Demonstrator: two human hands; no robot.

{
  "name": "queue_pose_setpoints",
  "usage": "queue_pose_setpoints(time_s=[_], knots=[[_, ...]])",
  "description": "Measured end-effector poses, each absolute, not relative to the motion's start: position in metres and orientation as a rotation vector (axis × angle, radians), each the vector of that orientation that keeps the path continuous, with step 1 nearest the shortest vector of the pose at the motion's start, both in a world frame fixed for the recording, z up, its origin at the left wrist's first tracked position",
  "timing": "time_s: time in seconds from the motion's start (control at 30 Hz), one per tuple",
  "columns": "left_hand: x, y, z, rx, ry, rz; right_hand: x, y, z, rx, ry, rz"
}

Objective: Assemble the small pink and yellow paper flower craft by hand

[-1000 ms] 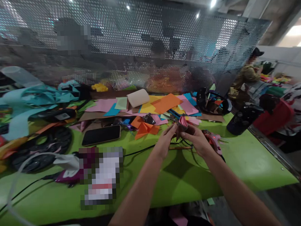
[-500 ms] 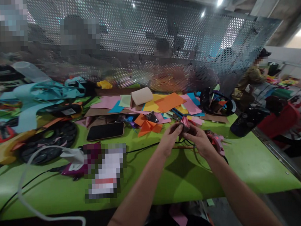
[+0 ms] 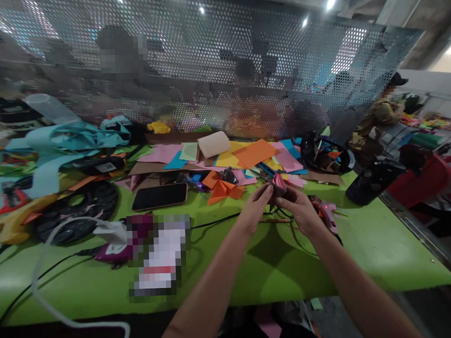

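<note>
Between the fingers of my left hand (image 3: 257,206) and my right hand (image 3: 298,206) is a small pink paper flower (image 3: 278,181) with a dark wrapping at its base. Both hands are closed on it, thumbs toward me, just above the green table (image 3: 247,272). Part of the base is hidden by the fingers. Right of my right hand lies a pink glue gun (image 3: 326,212) with a small red light. Beyond my left hand sits an orange folded paper piece (image 3: 223,189). A thin brown stick (image 3: 275,220) lies below the hands.
Coloured paper sheets (image 3: 256,153) and a white roll (image 3: 214,143) lie along the perforated metal screen (image 3: 192,66). A black phone (image 3: 160,196), a purple power strip (image 3: 119,247) and cables are on the left. At the right stands a dark tumbler (image 3: 372,183). A person (image 3: 381,112) is farther off.
The view has shifted very slightly. My hands keep hold of the pink paper flower in almost the same place.
</note>
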State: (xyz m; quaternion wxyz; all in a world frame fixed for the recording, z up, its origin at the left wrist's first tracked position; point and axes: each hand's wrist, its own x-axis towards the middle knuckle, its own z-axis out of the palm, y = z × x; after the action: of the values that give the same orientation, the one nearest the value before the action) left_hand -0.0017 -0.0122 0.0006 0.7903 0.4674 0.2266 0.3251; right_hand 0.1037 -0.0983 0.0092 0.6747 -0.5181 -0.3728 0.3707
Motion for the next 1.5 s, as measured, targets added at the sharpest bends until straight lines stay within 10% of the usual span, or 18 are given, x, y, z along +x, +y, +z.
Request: queue_pose_setpoints(time_s=[1.5], knots=[[-0.0025, -0.0129, -0.0008, 1.018, 0.443, 0.722, 0.1049, -0.0982, 0.0048, -1.191, -0.842, 0.83]])
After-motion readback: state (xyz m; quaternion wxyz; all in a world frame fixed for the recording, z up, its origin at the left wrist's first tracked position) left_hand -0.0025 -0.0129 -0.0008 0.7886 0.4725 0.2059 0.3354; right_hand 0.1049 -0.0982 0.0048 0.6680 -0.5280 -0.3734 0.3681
